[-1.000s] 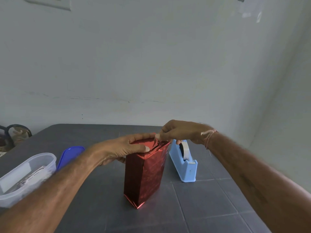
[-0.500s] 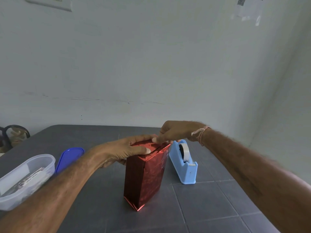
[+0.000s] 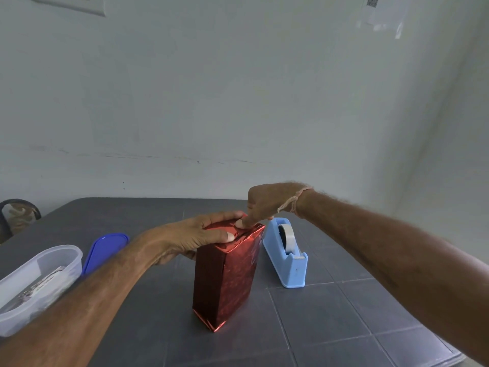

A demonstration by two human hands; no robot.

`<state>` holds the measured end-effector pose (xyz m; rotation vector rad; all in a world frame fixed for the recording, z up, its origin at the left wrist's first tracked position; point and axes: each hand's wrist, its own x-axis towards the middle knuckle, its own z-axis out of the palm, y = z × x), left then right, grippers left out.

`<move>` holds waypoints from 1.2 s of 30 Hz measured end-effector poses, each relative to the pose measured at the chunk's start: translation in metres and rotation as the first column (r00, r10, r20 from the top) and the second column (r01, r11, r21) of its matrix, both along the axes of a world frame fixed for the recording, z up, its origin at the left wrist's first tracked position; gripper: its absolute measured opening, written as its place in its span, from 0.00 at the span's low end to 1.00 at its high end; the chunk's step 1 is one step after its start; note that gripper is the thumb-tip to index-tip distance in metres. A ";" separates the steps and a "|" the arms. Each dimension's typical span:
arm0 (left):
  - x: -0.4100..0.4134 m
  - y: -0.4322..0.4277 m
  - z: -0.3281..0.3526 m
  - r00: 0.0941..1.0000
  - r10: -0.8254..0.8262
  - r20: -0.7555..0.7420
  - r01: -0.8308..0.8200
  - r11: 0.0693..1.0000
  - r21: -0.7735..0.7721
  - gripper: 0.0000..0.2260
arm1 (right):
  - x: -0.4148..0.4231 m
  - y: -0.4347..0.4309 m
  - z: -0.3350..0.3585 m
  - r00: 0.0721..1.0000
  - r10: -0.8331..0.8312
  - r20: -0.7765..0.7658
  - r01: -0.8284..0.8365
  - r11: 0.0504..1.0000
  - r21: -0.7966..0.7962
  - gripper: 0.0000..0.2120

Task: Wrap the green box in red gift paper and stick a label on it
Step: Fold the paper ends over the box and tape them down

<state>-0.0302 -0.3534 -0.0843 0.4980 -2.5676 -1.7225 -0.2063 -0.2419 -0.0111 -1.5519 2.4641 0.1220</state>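
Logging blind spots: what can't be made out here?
Head view:
- Top folds of the shiny red foil-wrapped box: covered by the left hand and right hand.
- Clear plastic tub: contents blurred, cut by the left edge.
- White wall sheet: print too small, cut by the top edge.

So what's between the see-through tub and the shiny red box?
In the head view, a blue lid lies between the tub and the red box, and the left forearm crosses there.

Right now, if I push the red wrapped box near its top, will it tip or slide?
Probably tips: the red wrapped box stands tall on its narrow end. Its glossy surface looks slippery, so a low push might slide it instead.
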 end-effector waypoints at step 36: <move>0.008 0.013 0.001 0.995 0.089 -0.044 -0.086 0.994 0.068 0.19 | 0.049 0.071 -0.076 0.518 0.045 0.854 0.709 0.536 -0.458 0.32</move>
